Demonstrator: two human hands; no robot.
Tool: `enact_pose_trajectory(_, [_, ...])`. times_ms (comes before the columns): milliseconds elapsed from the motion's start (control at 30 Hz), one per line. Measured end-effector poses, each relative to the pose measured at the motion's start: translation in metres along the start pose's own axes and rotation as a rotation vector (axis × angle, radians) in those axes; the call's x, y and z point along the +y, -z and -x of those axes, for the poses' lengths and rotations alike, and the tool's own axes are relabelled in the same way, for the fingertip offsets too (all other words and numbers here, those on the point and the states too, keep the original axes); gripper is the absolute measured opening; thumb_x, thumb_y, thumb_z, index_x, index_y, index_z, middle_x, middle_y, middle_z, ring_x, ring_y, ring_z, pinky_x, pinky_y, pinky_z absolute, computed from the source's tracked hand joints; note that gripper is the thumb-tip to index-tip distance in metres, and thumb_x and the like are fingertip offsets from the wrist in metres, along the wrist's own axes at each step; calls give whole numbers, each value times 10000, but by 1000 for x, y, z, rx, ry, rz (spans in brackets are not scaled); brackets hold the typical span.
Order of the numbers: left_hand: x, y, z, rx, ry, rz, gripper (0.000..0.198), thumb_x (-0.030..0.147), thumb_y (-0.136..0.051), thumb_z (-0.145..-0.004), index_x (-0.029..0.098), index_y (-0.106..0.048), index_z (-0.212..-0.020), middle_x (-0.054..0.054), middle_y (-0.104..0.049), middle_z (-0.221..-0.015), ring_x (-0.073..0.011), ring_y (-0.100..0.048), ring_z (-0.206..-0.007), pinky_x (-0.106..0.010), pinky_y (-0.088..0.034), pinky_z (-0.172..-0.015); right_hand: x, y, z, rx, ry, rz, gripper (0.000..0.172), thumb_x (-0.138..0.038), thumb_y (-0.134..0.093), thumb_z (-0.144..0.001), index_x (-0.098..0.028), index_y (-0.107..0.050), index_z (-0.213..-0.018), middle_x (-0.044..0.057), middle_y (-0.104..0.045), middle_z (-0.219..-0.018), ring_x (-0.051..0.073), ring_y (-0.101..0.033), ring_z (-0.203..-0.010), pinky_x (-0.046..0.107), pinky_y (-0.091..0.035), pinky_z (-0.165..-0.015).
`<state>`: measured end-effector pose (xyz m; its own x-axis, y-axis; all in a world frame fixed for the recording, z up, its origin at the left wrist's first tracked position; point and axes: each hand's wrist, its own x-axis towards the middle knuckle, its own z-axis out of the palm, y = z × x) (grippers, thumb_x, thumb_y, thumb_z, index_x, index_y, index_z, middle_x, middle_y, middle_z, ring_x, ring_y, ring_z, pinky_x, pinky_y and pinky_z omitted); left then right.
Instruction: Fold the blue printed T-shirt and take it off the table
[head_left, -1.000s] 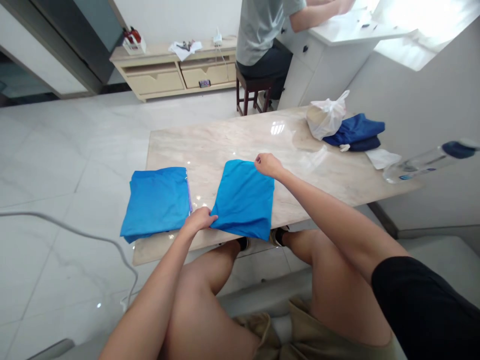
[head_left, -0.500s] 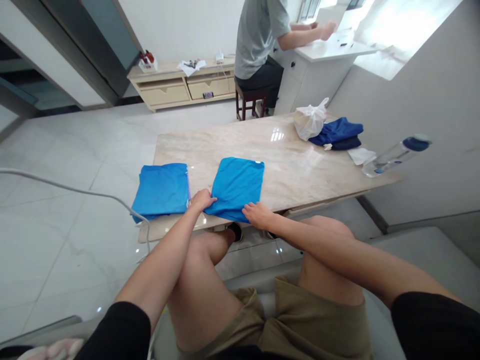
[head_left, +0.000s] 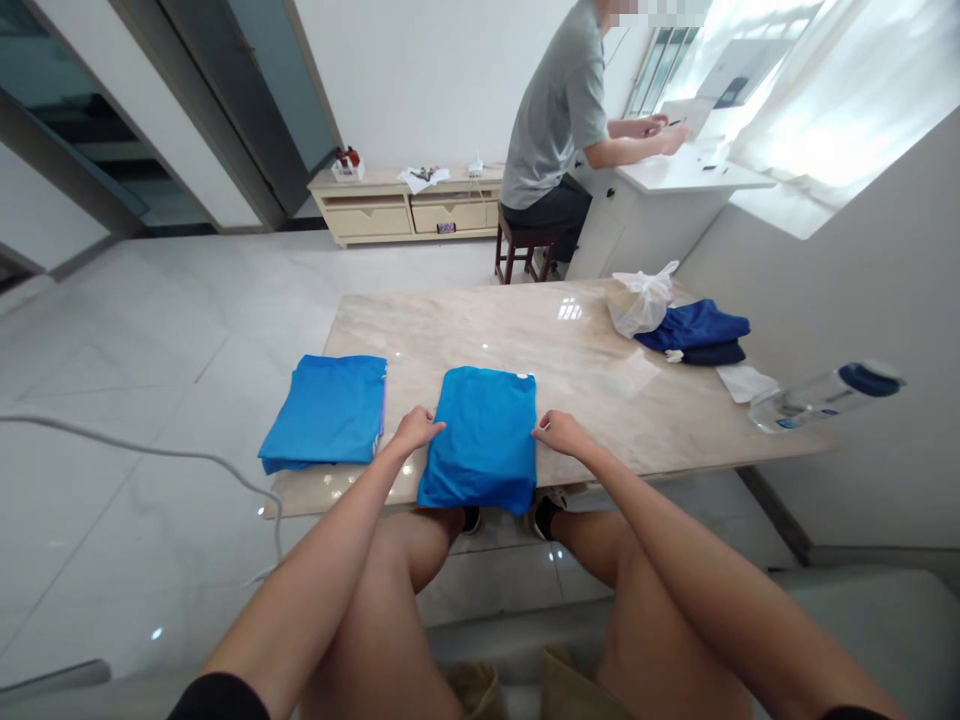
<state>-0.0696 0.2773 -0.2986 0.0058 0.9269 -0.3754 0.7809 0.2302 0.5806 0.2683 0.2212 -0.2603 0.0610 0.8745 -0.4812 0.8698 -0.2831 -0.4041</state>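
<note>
A folded bright-blue cloth lies at the near side of the marble-patterned table, its near end reaching over the table's edge. A small white mark shows at its far right corner. My left hand pinches the cloth's left side between thumb and fingers. On the opposite side, my right hand is closed in a pinch at the right edge. To the left, beside my left hand, rests a stack of folded blue cloth with a purple strip along its right edge.
At the table's far right are a white plastic bag, a dark-blue cloth bundle, paper and a clear bottle. A grey cable crosses the left. Another person sits at a white desk beyond.
My hands have moved from the cloth's near edge to its left and right sides. The cloth's near end now extends further toward me. The head view has tilted up slightly.
</note>
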Motion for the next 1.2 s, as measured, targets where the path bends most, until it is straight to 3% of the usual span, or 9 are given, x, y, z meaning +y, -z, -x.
enact_pose_trajectory(100, [7,-8,-4,-66,36,155,348,506,-809,-830,218,-625,-765,-43,-725,-748,-226,-711,-766,-269,-479,-639,-2,-7,-15,-15,-135,-188,353,-406,-748,-996,-137,-721,-1222,144,-825,-1008,250,-797,-929,274,-575,-741])
enact_pose_trajectory(267, [18,-14,-5,-161,108,311,554,621,-852,-793,235,-504,-600,18,-495,-504,-150,-501,-510,-263,-319,-500,-6,-22,-21,-121,-208,-414,354,-522,-769,-988,-174,-715,-944,87,-785,-827,179,-738,-715,236,-543,-605])
enact_pose_trajectory(500, [34,-14,5,-239,133,426,625,531,-1012,-623,248,-456,-601,66,-397,-484,-111,-379,-479,-279,-258,-487,-8,-30,-23,-83,-207,-451,349,-390,-869,-866,-205,-632,-690,-8,-606,-593,152,-566,-573,254,-431,-529])
enact_pose_trajectory(667, [50,-1,10,-203,75,515,598,505,-1040,-541,229,-514,-610,69,-434,-509,-118,-423,-526,-273,-299,-522,-13,-5,-16,27,-98,-508,293,-380,-913,-770,-187,-701,-705,12,-659,-652,182,-612,-686,273,-466,-613])
enact_pose_trajectory(900, [65,39,24,25,-164,690,517,653,-872,-752,181,-778,-939,-54,-778,-927,-217,-674,-906,-307,-509,-791,-23,46,-4,365,181,-601,354,-514,-674,-941,-176,-777,-931,75,-782,-949,260,-683,-962,349,-543,-872])
enact_pose_trajectory(1000, [70,48,32,238,-280,674,451,602,-819,-832,176,-798,-977,-83,-781,-1034,-260,-693,-1017,-338,-542,-859,-31,57,-2,621,314,-609,379,-520,-671,-936,-167,-786,-1012,146,-773,-1163,291,-701,-1072,397,-563,-961])
enact_pose_trajectory(1100, [79,56,40,492,-365,577,340,501,-828,-853,181,-797,-964,-129,-719,-1280,-282,-678,-1187,-353,-563,-954,-40,64,5,833,402,-554,374,-552,-676,-949,-195,-778,-988,170,-709,-1383,318,-650,-1275,440,-534,-1086])
enact_pose_trajectory(1200, [85,63,49,632,-495,508,280,466,-827,-872,195,-783,-927,-126,-644,-1462,-286,-620,-1340,-360,-534,-1089,-46,68,14,884,499,-553,404,-596,-630,-1006,-211,-752,-989,138,-759,-1300,301,-660,-1255,443,-507,-1131])
